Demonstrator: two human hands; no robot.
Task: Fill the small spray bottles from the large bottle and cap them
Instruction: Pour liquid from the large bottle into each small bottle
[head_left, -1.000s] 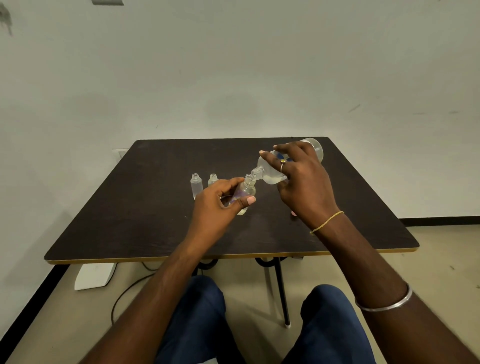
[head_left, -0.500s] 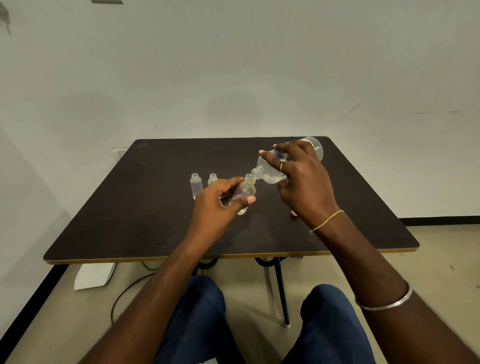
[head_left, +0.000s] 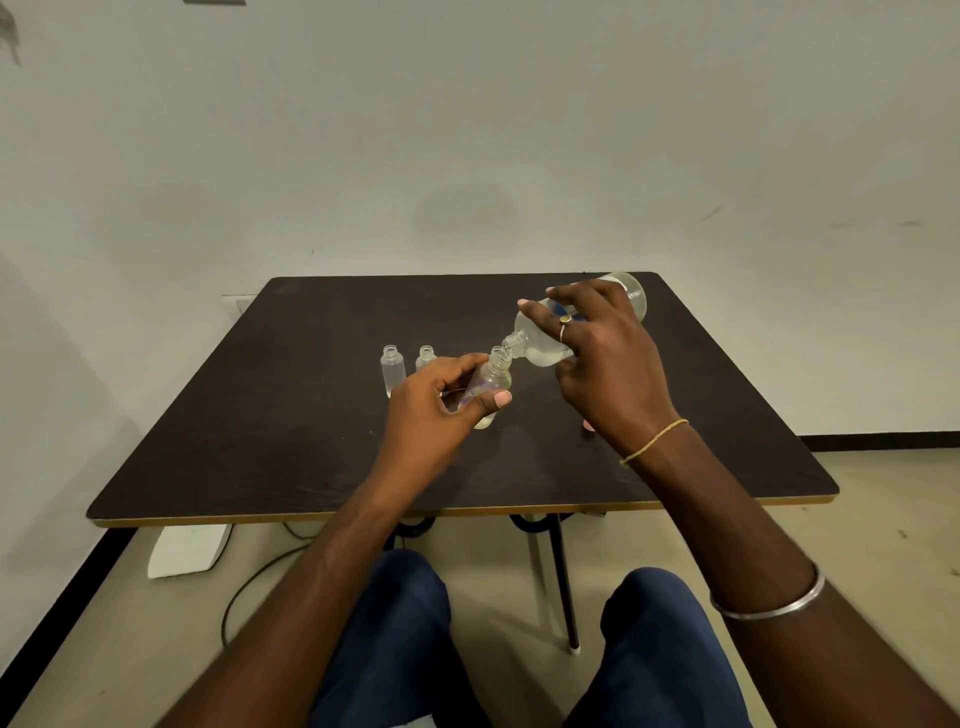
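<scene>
My right hand (head_left: 605, 374) grips the large clear bottle (head_left: 540, 348), tipped almost flat with its open neck pointing left and down. That neck meets the mouth of a small clear bottle (head_left: 491, 382), tilted to the right and held between the thumb and fingers of my left hand (head_left: 434, 410). A little clear liquid shows in the small bottle's base. Two more small uncapped bottles stand upright on the dark table (head_left: 291, 415): one (head_left: 392, 369) at the left, another (head_left: 426, 357) half hidden behind my left hand.
A small pink thing (head_left: 588, 426) peeks out from under my right wrist on the table. The table's front edge runs just before my knees. A white wall stands close behind. On the floor at the left lie a white box (head_left: 187, 548) and a cable.
Hardly anything has moved. Both hands keep the two bottles mouth to mouth in the same place, with the large bottle tipped the same way.
</scene>
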